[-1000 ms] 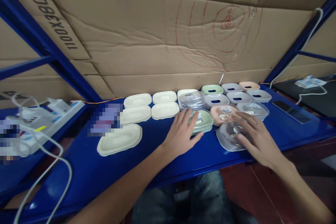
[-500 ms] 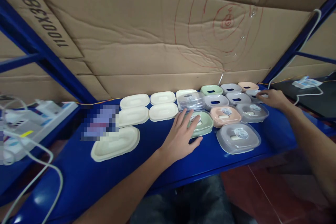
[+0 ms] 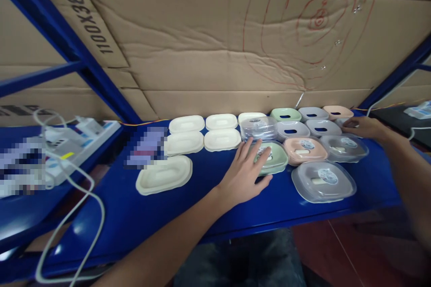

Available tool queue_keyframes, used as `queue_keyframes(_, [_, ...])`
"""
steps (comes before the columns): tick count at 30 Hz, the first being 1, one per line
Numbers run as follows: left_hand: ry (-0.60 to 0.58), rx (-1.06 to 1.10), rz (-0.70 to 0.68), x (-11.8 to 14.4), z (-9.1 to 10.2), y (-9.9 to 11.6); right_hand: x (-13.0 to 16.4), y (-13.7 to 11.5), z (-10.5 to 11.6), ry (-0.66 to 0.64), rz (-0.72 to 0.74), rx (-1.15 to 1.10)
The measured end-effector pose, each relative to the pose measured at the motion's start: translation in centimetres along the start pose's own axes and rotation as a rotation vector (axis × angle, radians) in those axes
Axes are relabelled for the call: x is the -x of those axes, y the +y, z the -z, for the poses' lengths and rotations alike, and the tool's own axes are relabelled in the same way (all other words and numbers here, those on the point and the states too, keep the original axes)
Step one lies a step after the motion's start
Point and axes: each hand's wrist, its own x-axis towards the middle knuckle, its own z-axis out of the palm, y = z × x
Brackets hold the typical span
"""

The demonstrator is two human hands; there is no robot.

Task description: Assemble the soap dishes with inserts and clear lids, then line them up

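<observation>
At mid-frame, the green soap dish is steadied under the flat, spread left hand; at right, a grey tray is touched by the loosely open right hand.

Bare forearms, no sleeves or gloves; grey-blue jeans below.

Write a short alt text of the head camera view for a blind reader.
Left hand rests on a lidded green soap box on a blue shelf; right hand reaches a grey dish in the far corner. Cream trays lie left, cardboard behind.
</observation>
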Motion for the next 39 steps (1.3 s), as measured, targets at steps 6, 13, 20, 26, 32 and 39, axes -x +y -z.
queue_keyframes(6, [0.001, 0.053, 0.007, 0.0, 0.1, 0.1, 1.5, -0.5, 1.9, 0.13, 0.034, -0.057])
queue_keyframes(13, [0.242, 0.343, 0.105, -1.0, 2.8, -0.3, 8.1, -7.9, 5.5, 0.52, 0.367, -0.234])
queue_keyframes(20, [0.19, 1.411, 0.505, -2.4, 6.8, -1.7, 21.7, -23.4, 5.3, 0.422, 1.188, -0.382])
queue_keyframes(26, [0.243, 1.675, 0.573, -1.0, 8.3, -3.3, 24.6, -30.4, 1.5, 0.235, 1.294, -0.462])
queue_keyframes(32, [0.403, 1.544, 0.607, -0.2, 9.5, -5.2, 27.2, -32.1, -0.2, 0.452, 1.268, -0.319])
queue_keyframes(39, [0.833, 1.311, 0.738, 0.0, 11.5, -9.6, 32.4, -35.3, -3.2, 0.28, 1.422, -0.297])
